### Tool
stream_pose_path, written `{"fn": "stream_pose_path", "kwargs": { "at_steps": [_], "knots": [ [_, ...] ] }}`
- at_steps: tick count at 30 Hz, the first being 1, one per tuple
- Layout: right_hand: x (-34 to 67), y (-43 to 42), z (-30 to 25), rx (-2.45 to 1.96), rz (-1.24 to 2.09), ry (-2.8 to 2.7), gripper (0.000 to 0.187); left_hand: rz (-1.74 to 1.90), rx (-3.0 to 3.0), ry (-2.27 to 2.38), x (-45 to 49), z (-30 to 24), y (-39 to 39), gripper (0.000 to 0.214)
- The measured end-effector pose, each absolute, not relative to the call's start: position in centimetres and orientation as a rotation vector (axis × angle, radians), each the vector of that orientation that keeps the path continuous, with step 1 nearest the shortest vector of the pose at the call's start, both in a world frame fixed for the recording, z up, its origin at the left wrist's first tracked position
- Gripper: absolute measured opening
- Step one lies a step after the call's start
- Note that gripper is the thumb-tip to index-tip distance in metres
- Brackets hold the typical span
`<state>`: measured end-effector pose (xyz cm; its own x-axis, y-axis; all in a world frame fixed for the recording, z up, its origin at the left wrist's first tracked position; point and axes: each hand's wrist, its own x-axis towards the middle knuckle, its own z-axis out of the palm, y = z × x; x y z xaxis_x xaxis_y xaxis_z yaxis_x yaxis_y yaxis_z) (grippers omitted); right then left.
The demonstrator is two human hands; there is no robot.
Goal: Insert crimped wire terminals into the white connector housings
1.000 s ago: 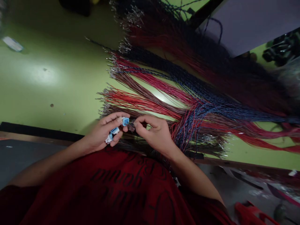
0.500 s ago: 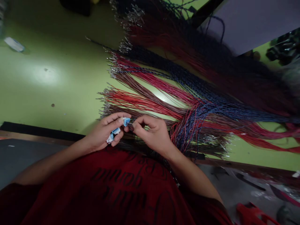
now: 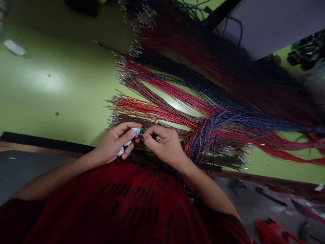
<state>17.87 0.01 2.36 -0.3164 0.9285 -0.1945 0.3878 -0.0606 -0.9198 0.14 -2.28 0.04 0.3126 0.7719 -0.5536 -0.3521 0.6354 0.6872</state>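
Observation:
My left hand (image 3: 118, 140) is closed around light blue and white connector housings. One blue connector housing (image 3: 137, 131) is pinched between thumb and fingers, and more connector housings (image 3: 123, 149) sit lower in the palm. Close against it on the right, my right hand (image 3: 162, 140) pinches the ends of thin dark wires (image 3: 142, 134) at the housing's face. Whether the wire tips have entered the housing's holes I cannot tell. The wires' far ends are hidden behind my right hand.
Bundles of red wires (image 3: 152, 113), brown and blue twisted wires (image 3: 228, 117) with metal-tipped ends spread over the green table (image 3: 33, 98). A small white-and-blue piece (image 3: 15, 47) lies at the far left. A grey panel (image 3: 276, 27) stands at the upper right; a red plastic object (image 3: 273, 232) is below the table.
The connector housings have turned slightly in my left hand, so their blue hole faces show less. My right hand has moved a little, staying at the pinched housing.

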Motion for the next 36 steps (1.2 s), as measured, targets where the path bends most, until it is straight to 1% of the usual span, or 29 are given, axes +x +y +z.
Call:
{"fn": "stream_pose_path", "kwargs": {
  "at_steps": [13,19,25,28,29,30,34,36],
  "knots": [
    [17.7,0.1,2.4,-1.379,1.435,-1.808,0.02,0.771,0.563,1.057,0.6,0.2,-2.3,0.049],
    [18.0,0.0,2.6,-1.324,1.472,-1.735,0.011,0.788,0.591,1.043,0.7,0.7,-2.2,0.049],
    [18.0,-0.3,2.7,-1.365,1.388,-1.778,0.012,0.774,0.63,1.046,1.3,0.9,-1.6,0.048],
    [18.7,0.7,2.8,-1.32,1.446,-1.816,0.015,0.778,0.605,1.038,1.4,0.7,-1.3,0.049],
    [19.1,1.3,2.7,-1.317,1.413,-1.849,0.017,0.787,0.589,1.036,1.4,0.6,-1.2,0.049],
    [19.5,2.1,2.5,-1.344,1.312,-1.898,0.018,0.801,0.572,1.036,1.3,0.6,-1.1,0.049],
    [21.2,5.8,0.6,-1.627,0.523,-2.187,0.019,0.831,0.526,1.043,1.2,0.4,-0.8,0.044],
    [21.8,6.9,-0.5,-1.682,0.313,-2.318,0.021,0.819,0.522,1.037,1.2,0.3,-0.7,0.041]
  ]
}}
